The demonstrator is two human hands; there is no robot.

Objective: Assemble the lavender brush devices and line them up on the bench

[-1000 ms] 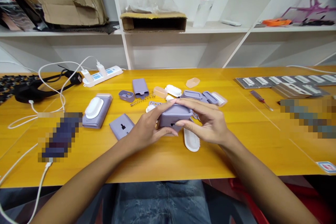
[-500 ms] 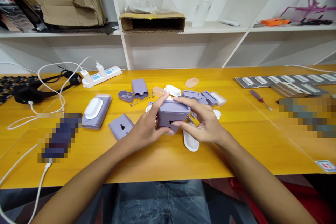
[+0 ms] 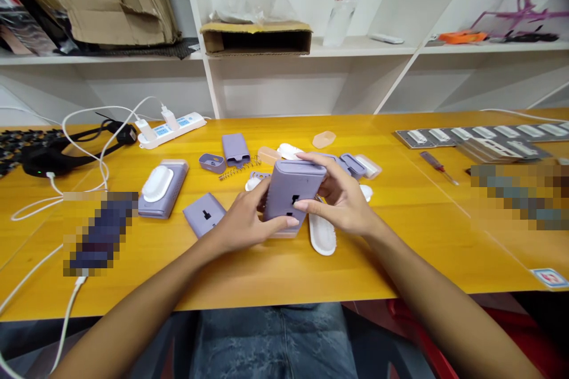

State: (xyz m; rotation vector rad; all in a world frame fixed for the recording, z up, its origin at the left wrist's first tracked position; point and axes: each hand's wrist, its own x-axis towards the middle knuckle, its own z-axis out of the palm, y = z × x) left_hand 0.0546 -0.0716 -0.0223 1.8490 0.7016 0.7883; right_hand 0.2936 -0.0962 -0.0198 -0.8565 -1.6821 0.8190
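A purple plastic case with small dark cutouts is held between both hands, tilted so its broad face shows. My left hand is closed on its left side, thumb along the lower face. On the right, my right hand grips it too, with the thumb over the cutouts and fingers at the top corner. Under and behind the case lie a white oval tray, a coil spring and other white and purple parts. A flat purple panel with a cutout rests left of my left hand.
To the left are a purple case with a white oval lid, a phone on a cable, a power strip and a black headset. A screwdriver and a metal strip lie right. White shelving stands behind.
Both hands have tipped the purple case up, so its broad face with the cutouts now shows more fully. The parts on the table stay put.
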